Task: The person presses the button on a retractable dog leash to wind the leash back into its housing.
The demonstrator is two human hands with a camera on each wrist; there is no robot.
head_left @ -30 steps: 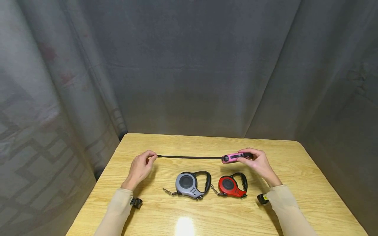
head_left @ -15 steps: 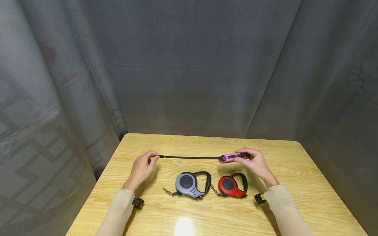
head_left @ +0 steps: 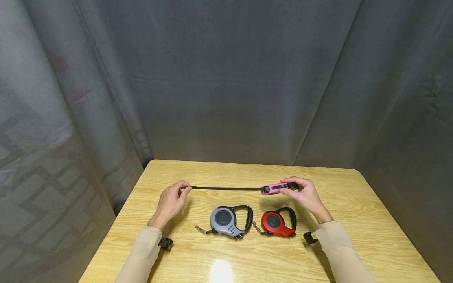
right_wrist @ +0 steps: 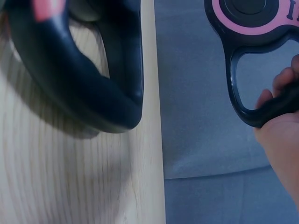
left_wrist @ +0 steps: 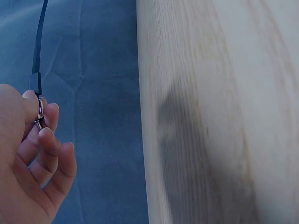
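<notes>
Pink leash edged left (no readable writing); 2 hands holding.

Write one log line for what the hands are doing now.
left hand: pinches strap clip | right hand: grips pink leash | strap: taut

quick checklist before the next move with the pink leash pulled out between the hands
1. Right hand grips the pink leash by its handle: ok.
2. Left hand pinches the metal clip at the strap's end: ok.
3. Strap runs straight and taut between the hands, no twist seen: ok.
4. Strap held clear above the grey leash and red leash: ok.
5. Lock button state on the pink leash: cannot tell.
</notes>
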